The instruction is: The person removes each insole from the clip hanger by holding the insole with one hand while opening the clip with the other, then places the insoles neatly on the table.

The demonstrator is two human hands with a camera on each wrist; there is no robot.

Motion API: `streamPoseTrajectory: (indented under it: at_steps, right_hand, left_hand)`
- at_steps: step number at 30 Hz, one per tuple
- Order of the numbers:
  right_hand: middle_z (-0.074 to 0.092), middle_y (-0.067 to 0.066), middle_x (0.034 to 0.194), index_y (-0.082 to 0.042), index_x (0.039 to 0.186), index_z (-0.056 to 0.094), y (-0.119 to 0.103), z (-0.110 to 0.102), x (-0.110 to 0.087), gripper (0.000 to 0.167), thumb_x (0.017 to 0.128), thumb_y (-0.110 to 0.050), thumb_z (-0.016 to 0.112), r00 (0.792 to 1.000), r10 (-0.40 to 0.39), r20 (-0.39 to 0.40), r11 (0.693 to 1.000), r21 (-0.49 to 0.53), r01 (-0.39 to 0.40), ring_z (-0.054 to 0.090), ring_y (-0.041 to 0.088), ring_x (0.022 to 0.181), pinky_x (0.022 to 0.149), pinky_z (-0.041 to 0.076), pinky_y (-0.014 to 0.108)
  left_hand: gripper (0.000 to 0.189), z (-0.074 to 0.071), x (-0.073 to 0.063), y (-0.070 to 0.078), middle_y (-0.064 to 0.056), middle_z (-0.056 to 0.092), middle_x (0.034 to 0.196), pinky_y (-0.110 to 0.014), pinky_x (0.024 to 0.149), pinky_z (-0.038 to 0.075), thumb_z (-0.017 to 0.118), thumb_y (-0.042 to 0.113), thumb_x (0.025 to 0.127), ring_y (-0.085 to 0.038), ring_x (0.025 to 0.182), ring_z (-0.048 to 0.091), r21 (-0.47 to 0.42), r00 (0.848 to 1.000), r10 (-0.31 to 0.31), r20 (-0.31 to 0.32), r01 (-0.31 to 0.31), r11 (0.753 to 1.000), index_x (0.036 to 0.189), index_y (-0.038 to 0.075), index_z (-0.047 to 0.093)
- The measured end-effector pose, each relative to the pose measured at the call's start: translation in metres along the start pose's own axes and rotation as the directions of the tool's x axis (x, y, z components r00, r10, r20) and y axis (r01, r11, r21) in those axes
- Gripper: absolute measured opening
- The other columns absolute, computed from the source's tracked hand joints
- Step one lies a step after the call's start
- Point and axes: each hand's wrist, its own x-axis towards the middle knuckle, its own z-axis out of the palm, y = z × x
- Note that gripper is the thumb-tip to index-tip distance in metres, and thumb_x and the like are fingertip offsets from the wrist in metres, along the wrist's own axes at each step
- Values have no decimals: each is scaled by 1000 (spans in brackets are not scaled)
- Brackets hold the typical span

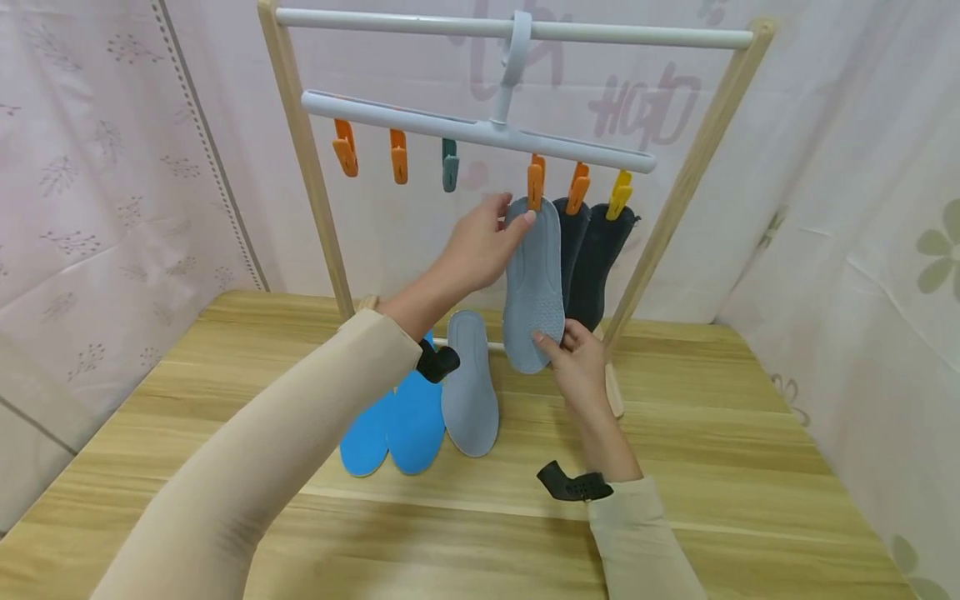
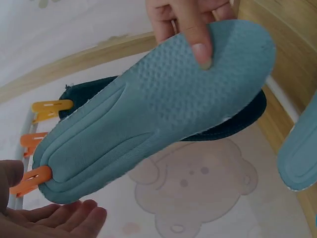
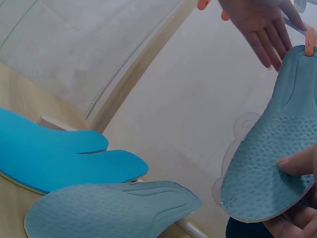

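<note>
A grey insole [image 1: 534, 275] hangs upright, its narrow end in the jaws of an orange clothespin [image 1: 536, 182] on the white hanger [image 1: 480, 132]. My right hand [image 1: 581, 367] pinches the wide lower end, thumb [image 3: 297, 162] on the dimpled face and fingers behind. At the upper end is my left hand [image 1: 483, 240], thumb beside the clothespin; in the left wrist view its fingers [image 2: 81, 218] are extended below the insole edge, not curled round it. Two black insoles [image 1: 600, 267] hang to the right from an orange clothespin [image 1: 577, 188] and a yellow clothespin [image 1: 619, 196].
Another grey insole [image 1: 471, 392] and two blue insoles [image 1: 416, 425] lean at the rack's base on the wooden table [image 1: 720, 467]. Two orange clothespins [image 1: 399, 157] and a green clothespin [image 1: 450, 165] hang on the left. The hanger hooks over the rack's white bar [image 1: 637, 33].
</note>
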Motion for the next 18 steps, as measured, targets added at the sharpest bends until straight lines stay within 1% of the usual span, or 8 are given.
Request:
streamPoseTrajectory:
  at_steps: [4, 6, 9, 13, 18]
  right_hand:
    - [70, 19, 121, 4, 124, 61, 0, 2, -1, 29, 98, -8, 66, 1000, -6, -6, 1000, -2, 6, 69, 3, 92, 74, 58, 17]
    - [72, 15, 116, 3, 122, 62, 0, 2, -2, 27, 97, -7, 66, 1000, -9, -14, 1000, 2, 9, 69, 3, 89, 71, 58, 17]
    - [73, 12, 112, 4, 121, 63, 1, 3, -4, 26, 97, -6, 67, 1000, -18, -11, 1000, 7, 18, 69, 3, 88, 70, 57, 17]
    - [72, 15, 114, 3, 123, 62, 1, 5, -7, 28, 98, -8, 67, 1000, -14, 11, 1000, -7, 14, 68, 4, 88, 70, 56, 17]
    - [69, 18, 120, 0, 126, 61, 1, 6, -10, 31, 99, -13, 66, 999, -3, 40, 1000, -14, 4, 67, 5, 92, 72, 56, 18]
  left_hand:
    - [59, 1, 9, 4, -13, 41, 161, -38, 115, 46, 44, 36, 109, -25, 144, 48, -18, 999, 35, -37, -36, 999, 158, 5, 30]
    - [57, 1, 14, 7, -11, 44, 159, -36, 115, 46, 42, 36, 110, -23, 143, 49, -27, 998, 48, -44, -49, 998, 158, 8, 32]
    - [55, 1, 19, 9, -9, 45, 158, -36, 116, 46, 39, 37, 110, -22, 143, 49, -44, 997, 58, -47, -60, 997, 158, 10, 32]
    - [54, -2, 26, 10, -7, 48, 157, -37, 118, 44, 39, 37, 110, -21, 143, 49, -121, 996, 62, -57, -68, 990, 157, 10, 36]
    - [49, -4, 31, 9, -5, 56, 150, -36, 118, 43, 46, 33, 109, -16, 138, 53, -241, 994, 77, -78, -94, 966, 152, 11, 46]
